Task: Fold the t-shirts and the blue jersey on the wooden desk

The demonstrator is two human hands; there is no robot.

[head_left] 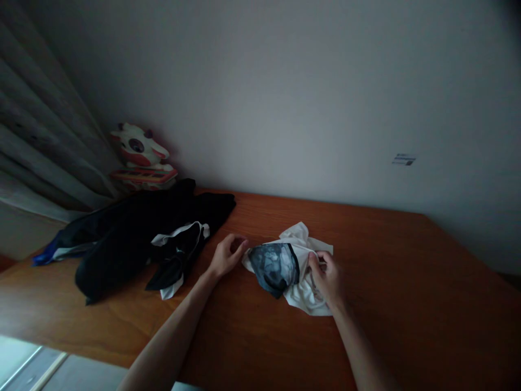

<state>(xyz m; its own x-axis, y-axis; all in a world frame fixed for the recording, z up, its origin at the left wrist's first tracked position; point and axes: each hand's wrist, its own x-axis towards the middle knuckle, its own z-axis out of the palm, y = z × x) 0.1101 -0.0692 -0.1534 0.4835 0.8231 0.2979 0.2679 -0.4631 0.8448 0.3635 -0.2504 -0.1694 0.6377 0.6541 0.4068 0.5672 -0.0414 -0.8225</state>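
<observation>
- Presently, a white garment (303,271) with a dark grey printed panel lies crumpled on the wooden bench (407,304), roughly midway along its length and nearer the far edge than the near one.
- Left hand (226,256): positioned at the garment's left end, fingers curled inward and pinching the white fabric edge there; the heel of the hand sits low over the bench surface.
- Right hand (325,277): placed on the garment's right side, fingers closed on a fold of the white cloth, with the fabric bunched beneath and around the knuckles.
- Both forearms enter from the near edge of the bench and converge on the garment; both are bare.
- The printed panel faces upward between the two hands; its pattern is too dim to read.
- A pile of black clothing (134,239) with white trim occupies the left portion of the bench, extending toward the far left corner; it lies just beside the left hand but apart from the white garment.
- A blue-edged piece (46,254) protrudes from the pile toward the bench's left edge.
- A white and red plush toy (140,155) stands at the far left corner, against the wall (305,92) and next to a grey curtain (36,146).
- A small dark mark (404,159) shows on the wall above the far right portion of the bench.
- Lighting is low; fine detail of the fabrics cannot be confirmed.
</observation>
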